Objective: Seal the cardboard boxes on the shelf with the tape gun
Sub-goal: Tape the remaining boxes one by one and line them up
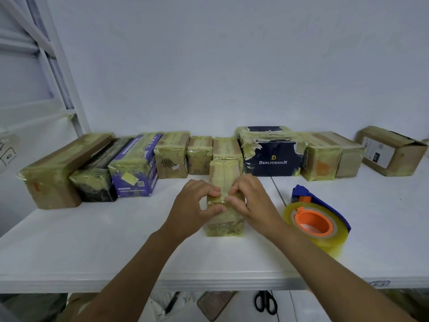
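Below the front edge of the white shelf [92,252], black scissors [266,302] are seen on the floor. On the shelf, a small tape-wrapped box [224,175] is gripped at its near top edge by the left hand [193,205] and the right hand [251,201], fingers curled and pinched against it, while the tape gun [318,219] is laid apart on its right. Further back, a row of taped boxes [171,154] is lined along the wall

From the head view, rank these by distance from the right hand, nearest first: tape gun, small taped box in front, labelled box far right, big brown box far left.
1. small taped box, front centre, held by the right hand.
2. tape gun, just to its right.
3. labelled box, back right.
4. big brown box, back far left.
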